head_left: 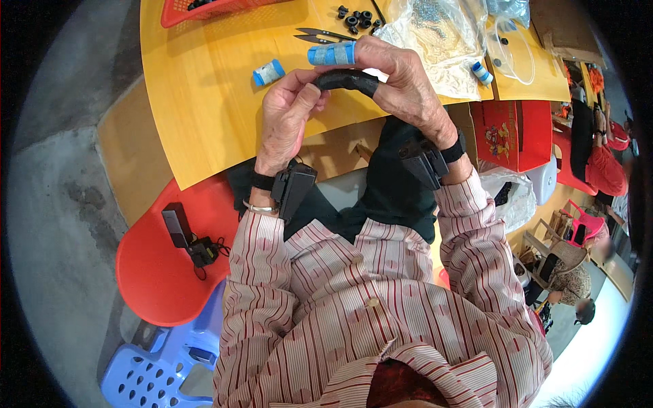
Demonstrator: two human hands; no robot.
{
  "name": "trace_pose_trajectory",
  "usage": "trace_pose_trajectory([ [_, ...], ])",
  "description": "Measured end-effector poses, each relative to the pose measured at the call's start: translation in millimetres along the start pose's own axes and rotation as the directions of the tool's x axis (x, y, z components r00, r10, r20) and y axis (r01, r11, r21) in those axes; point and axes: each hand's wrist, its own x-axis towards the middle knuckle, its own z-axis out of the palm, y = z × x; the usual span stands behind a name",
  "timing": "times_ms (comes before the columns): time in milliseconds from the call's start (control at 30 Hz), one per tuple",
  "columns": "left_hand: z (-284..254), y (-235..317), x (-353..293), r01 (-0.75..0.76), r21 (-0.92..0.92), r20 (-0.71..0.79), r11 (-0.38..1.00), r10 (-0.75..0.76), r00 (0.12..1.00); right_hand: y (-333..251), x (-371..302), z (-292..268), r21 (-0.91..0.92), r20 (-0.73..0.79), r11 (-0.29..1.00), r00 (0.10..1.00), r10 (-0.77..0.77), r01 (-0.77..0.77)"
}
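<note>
Striped shirt (340, 326) nearest; left hand (284, 115) and right hand (411, 87) clasp curved black piece (347, 80) (red box (534, 146) gold-printed).

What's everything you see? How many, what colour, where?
Table: one, yellow, top
Basket: one, red, top left
Snips: one, dark, top middle
Parts: several, black, beside snips
Rolls: three, blue-white, two on table, one at right hand
Bags: at least two, clear, right
Box: one, red, right
Chairs: two, red and blue, lower left
Gadgets: two, black, on red chair
People: at least two, dressed red or spotted, far right
Bent piece: one, black, top middle
Wrist gadgets: two, black, strapped on
Shirt: one, red-striped, bottom
Hands: two, bare, holding bent piece
</note>
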Motion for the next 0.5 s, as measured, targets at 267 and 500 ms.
trace_pose_trajectory([
  [267, -1.5, -1.9, 0.1, -0.014, 0.116, 0.045, 0.993, 0.009, 0.999, -15.0, 3.5, -13.4, -0.188, 0.170, 0.976, 0.982, -0.082, 0.114],
  [500, -2.1, 0.7, -0.7, 0.009, 0.048, 0.033, 0.999, -0.010, 0.999, -21.7, -3.8, -7.4, -0.169, 0.145, 0.979, 0.986, -0.087, 0.112],
])
